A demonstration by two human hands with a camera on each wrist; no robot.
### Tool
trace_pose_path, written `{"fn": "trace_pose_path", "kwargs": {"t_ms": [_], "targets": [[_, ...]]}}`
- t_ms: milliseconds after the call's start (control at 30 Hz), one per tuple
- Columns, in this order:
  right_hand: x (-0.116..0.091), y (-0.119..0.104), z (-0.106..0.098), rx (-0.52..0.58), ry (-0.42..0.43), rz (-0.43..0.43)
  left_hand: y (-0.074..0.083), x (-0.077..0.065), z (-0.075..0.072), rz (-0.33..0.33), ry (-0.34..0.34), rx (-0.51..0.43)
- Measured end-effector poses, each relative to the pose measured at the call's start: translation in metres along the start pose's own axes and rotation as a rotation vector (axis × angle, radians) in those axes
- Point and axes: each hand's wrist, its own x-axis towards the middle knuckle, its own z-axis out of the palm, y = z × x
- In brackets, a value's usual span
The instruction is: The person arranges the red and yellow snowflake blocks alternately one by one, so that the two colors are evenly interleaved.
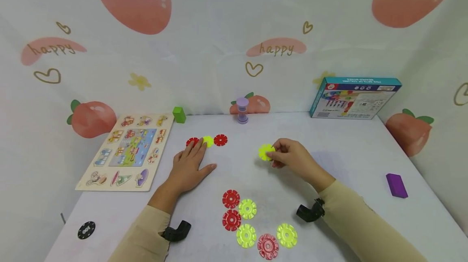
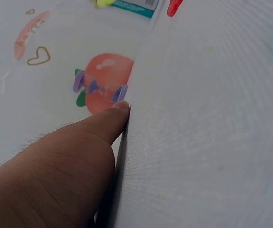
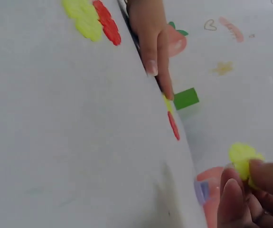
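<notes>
My left hand (image 1: pixel 187 171) lies with fingers extended, its fingertips on a red notched plastic disc (image 1: pixel 190 141) and at the edge of a yellow disc (image 1: pixel 209 141). A second red disc (image 1: pixel 221 140) completes this short row to the right. Pinched between the thumb and fingers of my right hand (image 1: pixel 294 159) is another yellow notched disc (image 1: pixel 265 152), raised off the table as the right wrist view shows too. Closer to me lie several loose discs, among them a red disc (image 1: pixel 231 199), a yellow disc (image 1: pixel 247 208) and a paler red disc (image 1: pixel 268 246).
A wooden picture puzzle board (image 1: pixel 106 176) lies at left, beside a green block (image 1: pixel 179 115). At the back stand a purple hourglass (image 1: pixel 242 111) and a boxed toy (image 1: pixel 352 98). The purple block (image 1: pixel 396 185) is far right; a black round chip (image 1: pixel 86 230) is near left.
</notes>
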Motion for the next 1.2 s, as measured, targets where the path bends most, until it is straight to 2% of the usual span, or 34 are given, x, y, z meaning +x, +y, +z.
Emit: {"fn": "trace_pose_path", "kwargs": {"t_ms": [133, 367, 567, 733, 767, 833, 1000, 1100, 1200], "targets": [[0.031, -0.005, 0.009, 0.010, -0.001, 0.057, 0.000, 0.000, 0.001, 0.001, 0.001, -0.002], [0.073, -0.004, 0.036, -0.154, 0.033, 0.116, -0.003, 0.000, 0.003, 0.005, 0.005, 0.003], [0.096, -0.011, 0.050, -0.096, 0.076, 0.115, -0.004, 0.001, 0.005, 0.016, 0.012, 0.010], [0.105, -0.020, 0.058, -0.073, 0.089, 0.120, -0.003, 0.001, 0.002, 0.020, 0.017, 0.007], [0.105, -0.021, 0.059, -0.106, 0.097, 0.113, -0.002, 0.001, 0.002, 0.022, 0.017, 0.004], [0.103, -0.024, 0.063, -0.243, 0.119, 0.077, -0.001, 0.000, 0.001, 0.024, 0.018, 0.001], [0.093, -0.030, 0.072, -0.743, 0.150, -0.136, -0.001, 0.000, -0.001, 0.019, 0.018, 0.009], [0.088, -0.032, 0.077, -0.989, 0.087, -0.239, -0.002, 0.000, -0.001, 0.016, 0.018, 0.014], [0.080, -0.032, 0.081, -1.175, -0.011, -0.265, -0.002, 0.000, 0.000, 0.021, 0.016, 0.007]]}}
